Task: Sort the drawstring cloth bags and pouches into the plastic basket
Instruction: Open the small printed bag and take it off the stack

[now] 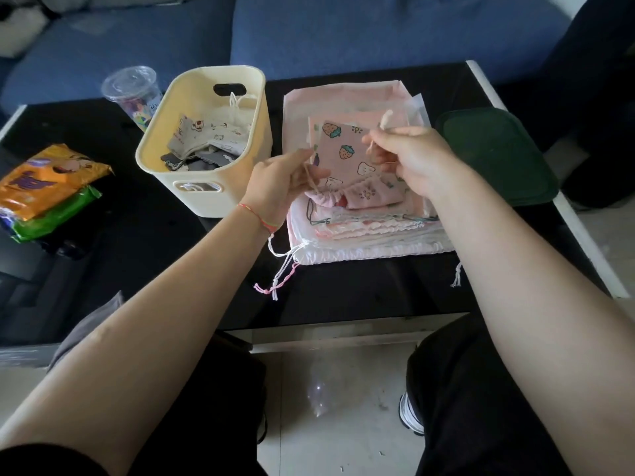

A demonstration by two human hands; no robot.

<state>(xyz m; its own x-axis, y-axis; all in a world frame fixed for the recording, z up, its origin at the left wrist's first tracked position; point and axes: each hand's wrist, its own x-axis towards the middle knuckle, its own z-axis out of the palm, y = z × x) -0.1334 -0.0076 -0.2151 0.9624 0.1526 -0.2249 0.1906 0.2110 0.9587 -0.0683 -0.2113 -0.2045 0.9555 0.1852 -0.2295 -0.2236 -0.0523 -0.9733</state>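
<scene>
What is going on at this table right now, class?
A person seated at a black table holds a small pink strawberry pouch over a stack of pink bags. The left hand and the right hand each pinch one of its drawstrings. To the left stands a cream basket that already holds several grey and white pouches. The pink pouch is not in the basket yet.

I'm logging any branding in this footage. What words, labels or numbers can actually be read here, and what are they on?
None can be read for certain.
Orange packet: large purple lettering, too blurred and tilted to read.
Green packet beneath it: no legible print.
Clear plastic cup: a colourful label with small characters, too blurred to read.
Pink pouch held by the left hand and right hand: only strawberry and animal drawings, no text.
</scene>
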